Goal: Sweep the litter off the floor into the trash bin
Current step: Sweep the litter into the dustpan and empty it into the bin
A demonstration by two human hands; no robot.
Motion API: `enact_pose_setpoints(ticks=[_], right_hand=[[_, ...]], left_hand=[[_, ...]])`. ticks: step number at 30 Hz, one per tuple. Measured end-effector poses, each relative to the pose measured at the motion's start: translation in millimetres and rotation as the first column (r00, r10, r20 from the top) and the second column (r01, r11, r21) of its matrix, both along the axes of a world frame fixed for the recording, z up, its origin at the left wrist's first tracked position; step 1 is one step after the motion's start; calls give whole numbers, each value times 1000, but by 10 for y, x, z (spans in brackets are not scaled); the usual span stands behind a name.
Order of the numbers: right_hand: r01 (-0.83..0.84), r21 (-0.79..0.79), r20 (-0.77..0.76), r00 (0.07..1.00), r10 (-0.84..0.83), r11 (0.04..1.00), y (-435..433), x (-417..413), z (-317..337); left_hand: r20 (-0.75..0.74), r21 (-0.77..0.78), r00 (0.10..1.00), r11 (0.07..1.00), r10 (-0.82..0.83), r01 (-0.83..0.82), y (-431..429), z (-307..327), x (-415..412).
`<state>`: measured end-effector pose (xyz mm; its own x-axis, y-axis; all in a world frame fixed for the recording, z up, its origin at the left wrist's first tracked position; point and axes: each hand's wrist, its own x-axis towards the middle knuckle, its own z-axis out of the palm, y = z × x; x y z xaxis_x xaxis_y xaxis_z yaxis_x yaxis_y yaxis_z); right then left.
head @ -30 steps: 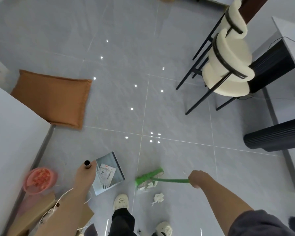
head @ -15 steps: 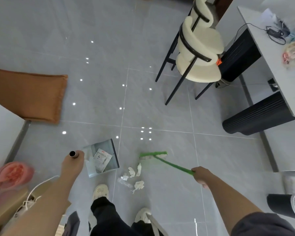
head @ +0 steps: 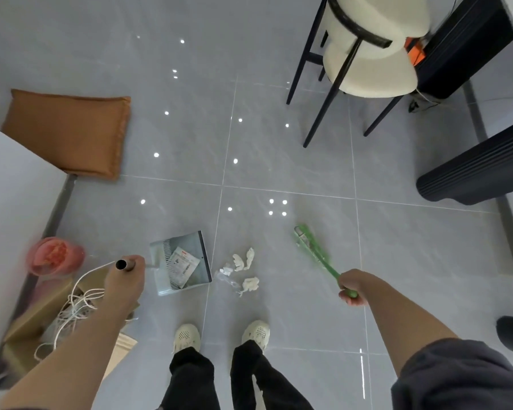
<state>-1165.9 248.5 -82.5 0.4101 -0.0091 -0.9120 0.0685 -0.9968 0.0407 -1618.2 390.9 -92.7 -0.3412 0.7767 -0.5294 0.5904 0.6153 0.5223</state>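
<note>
Two hands: the left hand (head: 128, 281) is curled round the top of the dustpan's upright tube handle; the right hand (head: 351, 287) is fisted round the end of the broom's stick.
One broom (head: 314, 252): bright green plastic, with a thin straight stick and a narrow head. It slants out to the right of the litter, and the head is blurred.
One dustpan (head: 200, 272): grey and roughly square, with a row of comb teeth along its left side and a dark lip along its right. It sits flat on the floor.
Inside the dustpan: one flat printed paper packet (head: 184, 264), white with a red mark.
Litter (head: 243, 269): about four crumpled white tissue wads and one clear, crinkled plastic scrap. They lie loose on the tiles between the dustpan's lip and the broom head, near the lip but not touching it.
Floor (head: 279, 161): glossy grey square tiles with thin pale grout lines and scattered dots of reflected light.
Two shoes (head: 186, 335): cream-coloured with perforated tops, standing just behind the litter.
One cushion (head: 68, 131): orange-brown, rectangular and soft, lying far left.
One chair (head: 370, 69): padded cream seat and back on a thin black frame.
One pink tub (head: 54, 255): round and translucent, with red contents that are blurred.
One cardboard box (head: 27, 329): brown and open, holding a tangle of white cord (head: 74, 309).
</note>
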Motion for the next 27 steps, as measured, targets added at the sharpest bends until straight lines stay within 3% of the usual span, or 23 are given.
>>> enact_pose_setpoints(ticks=[5,9,17,22,27], right_hand=[[-232,-52,40,971,234,971,53,-316,-116],[-216,-73,24,976,218,974,79,-835,-133],[-206,-38,-43,978,204,978,-76,-1982,-139],[-297,30,-147,943,298,954,-143,-2796,-150],[-172,62,-237,954,182,983,-58,-3366,-72]], left_hand=[[-97,-58,993,997,-60,55,-70,-95,-130],[-89,-99,986,986,-144,135,-20,-187,-323],[77,-178,934,917,-349,357,-84,-294,-658],[214,-206,942,930,-260,304,-43,-512,-1154],[224,-241,951,934,-213,266,-67,-583,-1508]])
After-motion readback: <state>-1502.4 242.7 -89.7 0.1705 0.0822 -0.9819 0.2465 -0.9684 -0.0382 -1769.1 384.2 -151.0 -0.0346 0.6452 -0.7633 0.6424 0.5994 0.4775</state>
